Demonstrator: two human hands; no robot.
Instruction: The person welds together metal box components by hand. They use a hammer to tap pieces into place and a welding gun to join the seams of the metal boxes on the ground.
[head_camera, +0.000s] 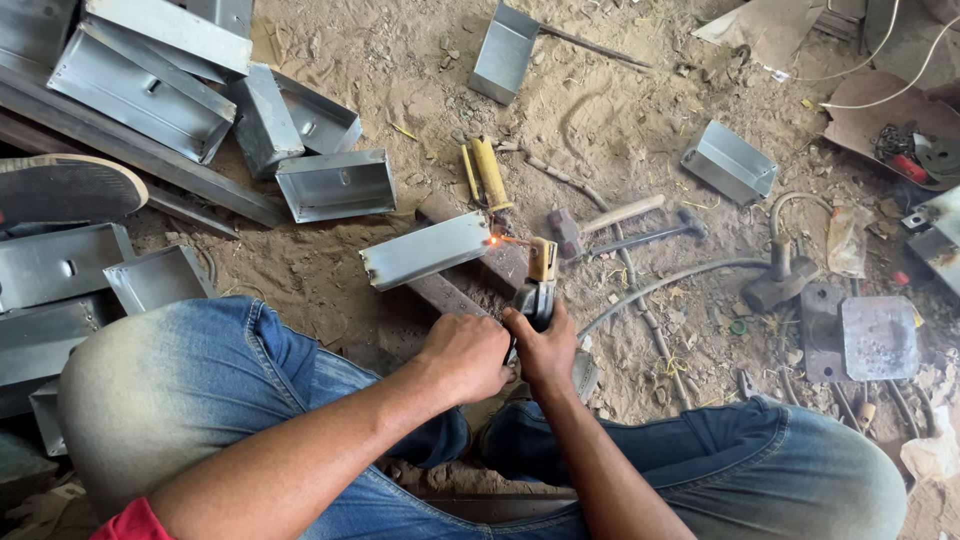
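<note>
Right hand (545, 350) gripping electrode holder (538, 285); left hand (465, 355) closing beside it; metal channel (425, 250) lying ahead-left, long axis crosswise, rod tip sparking at its right end.

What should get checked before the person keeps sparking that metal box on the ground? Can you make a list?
1. Grip on the welding holder: ok, the right hand and left hand are both at its handle.
2. Rod tip on the metal box: ok, it glows at the box's right end.
3. Box steady: ok, it rests on a dark steel bar.
4. Hand protection: not ok, both hands are bare.
5. Cable free: cannot tell, it runs off among clutter.
6. Ground nearby: not ok, a hammer and other boxes lie close.
</note>
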